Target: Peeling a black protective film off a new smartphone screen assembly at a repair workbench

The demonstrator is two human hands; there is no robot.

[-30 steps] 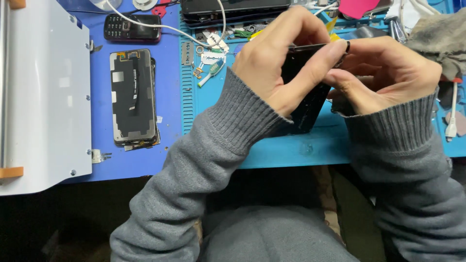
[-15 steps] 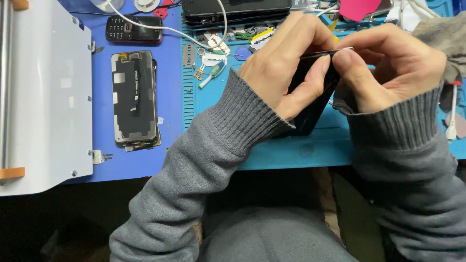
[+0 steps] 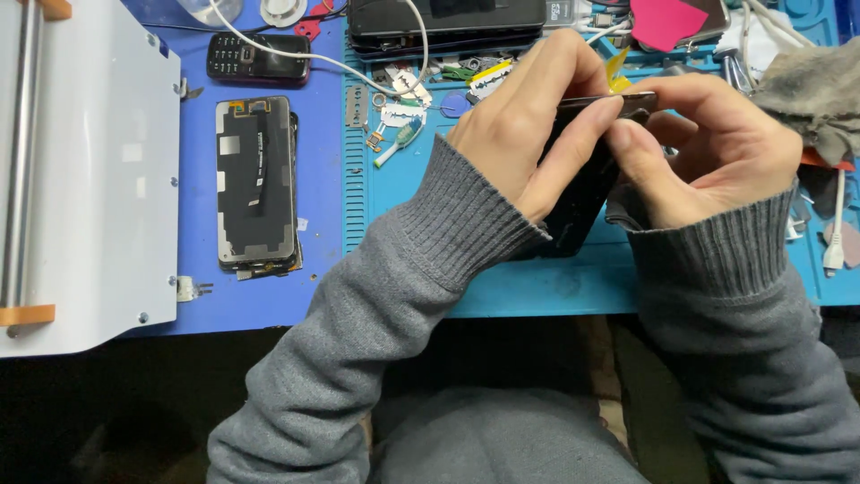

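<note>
Hands met over the blue-green work mat (image 3: 537, 296), both closed on one dark phone (image 3: 582, 193) held tilted on edge, its lower end at the mat. Left hand (image 3: 528, 125) wrapped the near side, fingers curled over the top edge, thumb pressed along the face. Right hand (image 3: 717, 152) pinched the upper end, thumb and forefinger tight on the rim. Grey knit sleeves covered both wrists. Well apart to the left, a detached screen panel (image 3: 255, 184) lay flat on the darker blue mat (image 3: 322, 224), just beside a white machine housing (image 3: 90, 179). A small keypad phone (image 3: 258, 58) sat above the panel. A toothbrush (image 3: 399, 142) and a razor blade (image 3: 400, 114) lay near the left hand. Grey cloth (image 3: 811, 90) was bunched at far right.
</note>
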